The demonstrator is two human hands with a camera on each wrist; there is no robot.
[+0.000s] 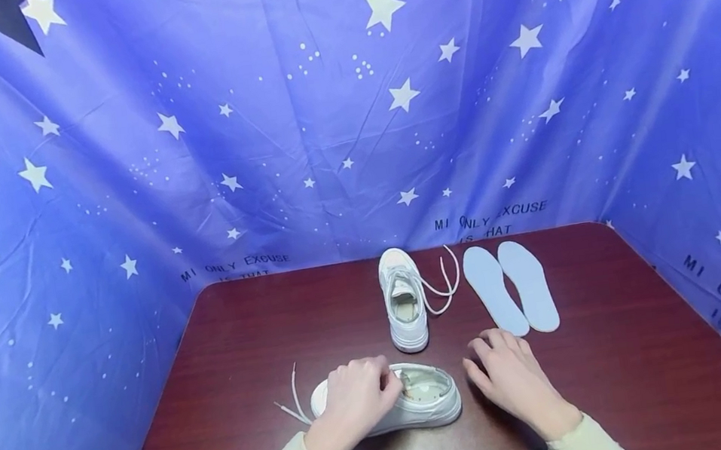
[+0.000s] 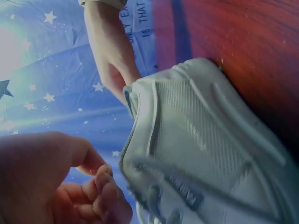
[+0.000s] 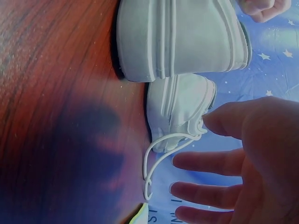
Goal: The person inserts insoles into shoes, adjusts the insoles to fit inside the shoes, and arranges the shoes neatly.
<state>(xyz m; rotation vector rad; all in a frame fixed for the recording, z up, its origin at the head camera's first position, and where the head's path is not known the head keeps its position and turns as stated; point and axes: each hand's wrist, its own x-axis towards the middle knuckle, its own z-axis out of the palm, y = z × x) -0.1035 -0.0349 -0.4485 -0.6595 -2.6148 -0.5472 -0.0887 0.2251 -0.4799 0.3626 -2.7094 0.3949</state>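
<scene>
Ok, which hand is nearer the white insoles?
Right. The right hand is just by the near ends of the insoles; contact is unclear. The left hand is farther off to their left, above the nearer white sneaker.

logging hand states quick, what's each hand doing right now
Left hand: closed, above the nearer shoe, nothing visible in its grip.
Right hand: open, holding nothing.

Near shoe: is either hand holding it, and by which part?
Nothing visibly held: the left hand is curled above the near shoe, the right hand open beyond its heel.
</scene>
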